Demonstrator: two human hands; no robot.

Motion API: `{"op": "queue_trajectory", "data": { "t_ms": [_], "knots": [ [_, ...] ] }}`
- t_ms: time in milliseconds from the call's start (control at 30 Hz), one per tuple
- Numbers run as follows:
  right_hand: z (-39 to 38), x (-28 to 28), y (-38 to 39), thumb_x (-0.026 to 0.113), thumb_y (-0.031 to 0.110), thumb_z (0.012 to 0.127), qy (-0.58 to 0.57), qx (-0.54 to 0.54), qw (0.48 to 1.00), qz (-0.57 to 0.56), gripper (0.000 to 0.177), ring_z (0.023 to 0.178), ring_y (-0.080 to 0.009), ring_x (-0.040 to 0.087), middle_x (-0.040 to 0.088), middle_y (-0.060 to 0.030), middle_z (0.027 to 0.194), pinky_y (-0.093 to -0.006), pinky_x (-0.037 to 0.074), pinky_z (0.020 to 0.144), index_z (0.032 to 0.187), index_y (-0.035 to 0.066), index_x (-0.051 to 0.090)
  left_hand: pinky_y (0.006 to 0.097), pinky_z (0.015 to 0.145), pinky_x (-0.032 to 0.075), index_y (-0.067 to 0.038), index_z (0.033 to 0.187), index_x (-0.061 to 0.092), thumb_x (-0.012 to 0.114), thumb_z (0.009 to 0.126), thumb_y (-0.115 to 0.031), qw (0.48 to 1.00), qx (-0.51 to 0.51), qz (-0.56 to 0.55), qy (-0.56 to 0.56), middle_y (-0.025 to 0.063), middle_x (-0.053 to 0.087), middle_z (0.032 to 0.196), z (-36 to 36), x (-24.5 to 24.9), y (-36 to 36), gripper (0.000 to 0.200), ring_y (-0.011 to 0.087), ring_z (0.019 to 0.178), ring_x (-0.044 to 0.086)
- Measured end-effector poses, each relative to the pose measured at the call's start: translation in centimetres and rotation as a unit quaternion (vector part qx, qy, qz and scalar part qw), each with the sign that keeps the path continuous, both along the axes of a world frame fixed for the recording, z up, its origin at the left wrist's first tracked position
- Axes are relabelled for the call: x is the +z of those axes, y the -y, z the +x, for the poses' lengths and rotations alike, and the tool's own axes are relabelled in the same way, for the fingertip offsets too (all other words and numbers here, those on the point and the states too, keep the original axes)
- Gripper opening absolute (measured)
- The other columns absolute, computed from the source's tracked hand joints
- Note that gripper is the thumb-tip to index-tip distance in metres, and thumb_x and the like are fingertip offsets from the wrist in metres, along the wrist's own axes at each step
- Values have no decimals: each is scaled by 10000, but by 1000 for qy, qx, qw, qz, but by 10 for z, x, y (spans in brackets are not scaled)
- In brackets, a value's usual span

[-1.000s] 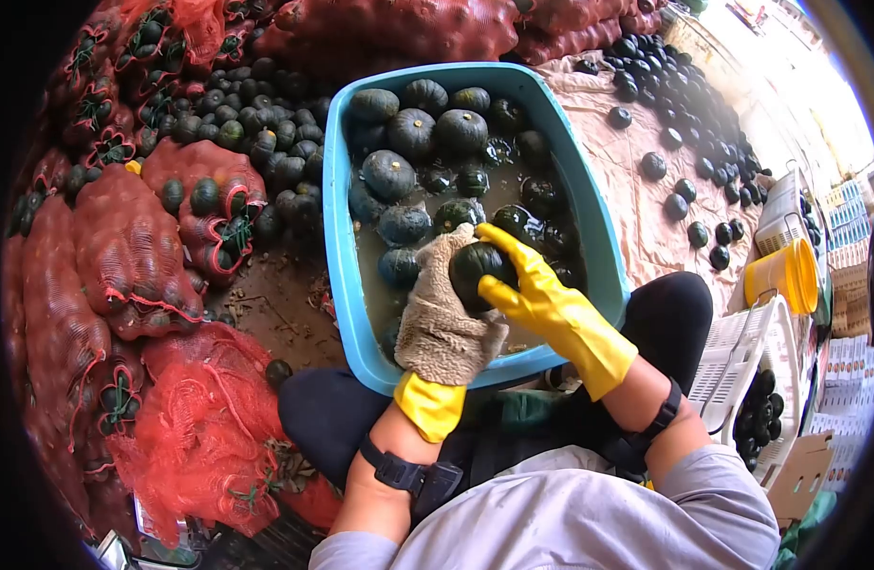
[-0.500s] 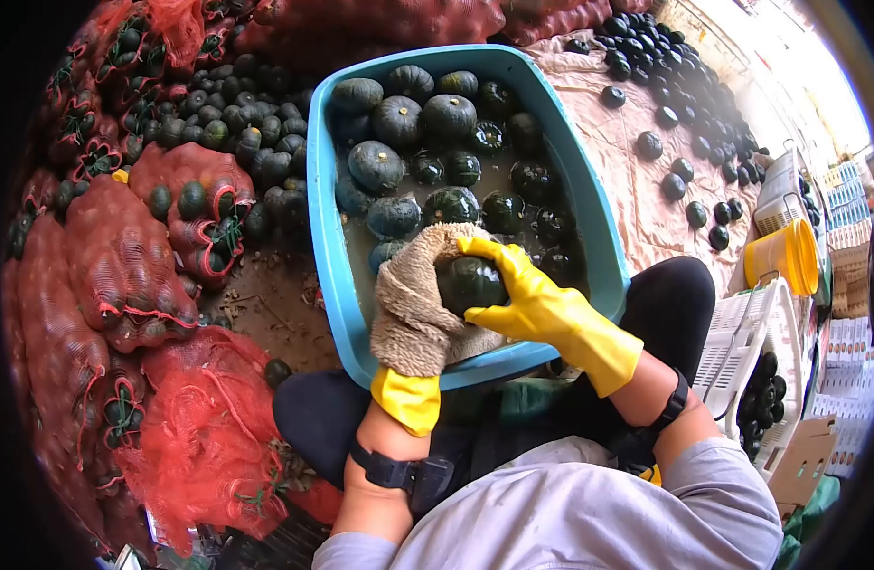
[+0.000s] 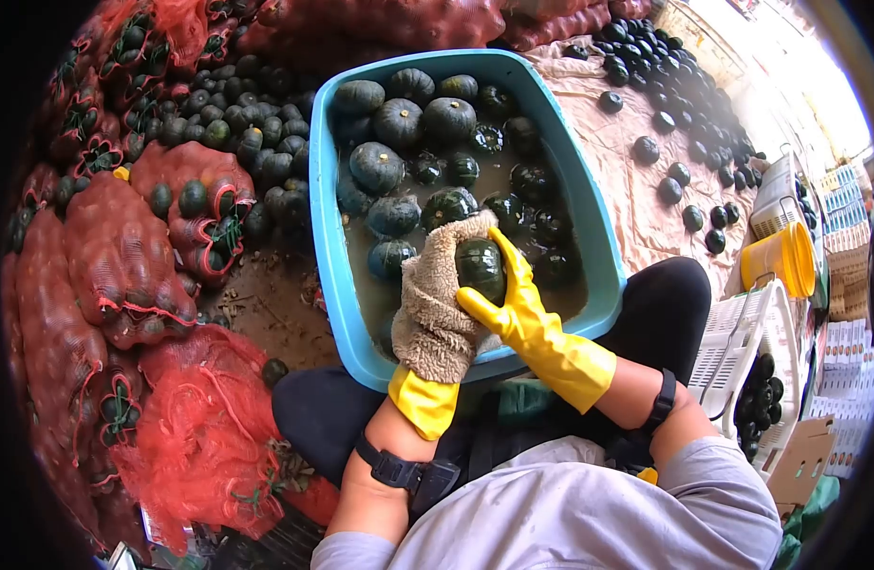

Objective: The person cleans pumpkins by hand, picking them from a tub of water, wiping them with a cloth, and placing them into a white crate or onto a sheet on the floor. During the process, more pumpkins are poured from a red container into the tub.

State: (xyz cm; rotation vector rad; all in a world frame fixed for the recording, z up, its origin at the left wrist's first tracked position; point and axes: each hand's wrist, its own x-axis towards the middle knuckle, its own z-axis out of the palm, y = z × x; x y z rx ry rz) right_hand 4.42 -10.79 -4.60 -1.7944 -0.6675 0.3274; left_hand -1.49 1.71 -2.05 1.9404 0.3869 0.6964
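Observation:
Both my hands wear yellow rubber gloves and hold one dark green pumpkin [image 3: 480,270] over the near end of a blue tub [image 3: 320,223]. A brown towel [image 3: 435,318] covers the fingers of my left hand [image 3: 425,399] and presses against the pumpkin's left side. My right hand [image 3: 524,309] grips its right side, thumb below and fingers above. Behind them, several wet pumpkins [image 3: 449,119] sit in murky water in the tub.
Red mesh sacks [image 3: 123,256] of pumpkins and a loose pile [image 3: 233,109] lie left. More pumpkins [image 3: 647,149] rest on a pinkish sheet [image 3: 589,104] at right, near a yellow bucket [image 3: 774,261] and a white crate [image 3: 741,342]. My knees flank the tub's near end.
The pumpkin has turned more upright between my hands. My left hand and the towel have shifted right; my right hand has moved slightly left and lower.

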Motion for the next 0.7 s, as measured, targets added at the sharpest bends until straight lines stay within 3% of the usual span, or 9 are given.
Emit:
{"op": "queue_trajectory", "data": {
  "t_ms": [67, 167, 200, 267, 333, 400, 467, 667, 700],
  "knots": [
    [8, 13, 7, 787, 356, 988, -276, 64, 958, 51, 765, 1435, -299, 529, 540, -179, 1555, -447, 399, 1227, 1607, 63, 446, 410, 962, 585, -73, 1196, 629, 895, 793, -234, 1000, -8, -24, -1, 129, 766, 1128, -4, -3, -8, 509, 350, 1062, 744],
    [14, 21, 14, 626, 412, 1070, -507, 163, 810, 245, 642, 1436, -290, 559, 578, -155, 1554, -464, 392, 1253, 1586, 58, 488, 407, 933, 595, -63, 1147, 635, 890, 812, -248, 989, 21, -145, 0, 123, 773, 1084, 0, -37, -16, 460, 341, 1025, 757],
    [18, 10, 16, 630, 485, 1047, -596, 129, 749, 259, 722, 1484, -318, 517, 552, -159, 1591, -484, 346, 1289, 1601, 52, 468, 399, 930, 598, -54, 1139, 645, 849, 849, -255, 986, 36, -164, 6, 120, 777, 1077, 1, -39, -18, 407, 315, 1015, 761],
    [24, -3, 18, 626, 552, 1025, -646, 131, 701, 273, 807, 1519, -321, 477, 513, -159, 1631, -493, 301, 1314, 1628, 52, 433, 382, 924, 604, -36, 1121, 664, 768, 922, -268, 977, 66, -203, 20, 115, 784, 1064, 3, -42, -21, 322, 263, 996, 768],
    [27, -9, 18, 627, 574, 1017, -629, 160, 706, 283, 838, 1531, -316, 462, 493, -154, 1647, -495, 288, 1319, 1641, 57, 416, 380, 927, 608, -18, 1075, 712, 631, 1031, -335, 937, 91, -335, 32, 129, 786, 1044, 11, -45, -24, 329, 253, 964, 762],
    [26, -10, 17, 626, 586, 1014, -621, 171, 711, 284, 856, 1543, -312, 447, 474, -153, 1662, -496, 274, 1325, 1650, 59, 403, 381, 930, 608, 0, 1041, 743, 557, 1085, -390, 858, 112, -500, 46, 145, 791, 1044, 12, -22, -22, 434, 256, 946, 757],
    [23, -7, 17, 623, 589, 1018, -620, 163, 716, 277, 860, 1554, -311, 431, 456, -155, 1675, -493, 258, 1331, 1656, 59, 394, 388, 938, 603, 3, 1060, 744, 556, 1084, -385, 786, 121, -605, 47, 149, 794, 1046, 13, -12, -21, 432, 266, 954, 758],
    [27, -10, 17, 613, 494, 1064, -627, 152, 719, 258, 760, 1560, -303, 420, 455, -162, 1674, -485, 260, 1329, 1644, 47, 410, 398, 967, 595, 22, 1075, 743, 586, 1058, -412, 806, 115, -580, 21, 153, 797, 1090, 15, -18, -23, 461, 273, 974, 759],
    [28, -9, 15, 636, 440, 1065, -627, 157, 712, 275, 699, 1501, -309, 481, 513, -165, 1614, -489, 315, 1299, 1606, 37, 453, 403, 956, 595, 14, 1086, 739, 602, 1053, -404, 801, 118, -586, 23, 156, 794, 1080, 15, -20, -24, 441, 271, 966, 759]
  ]
}}
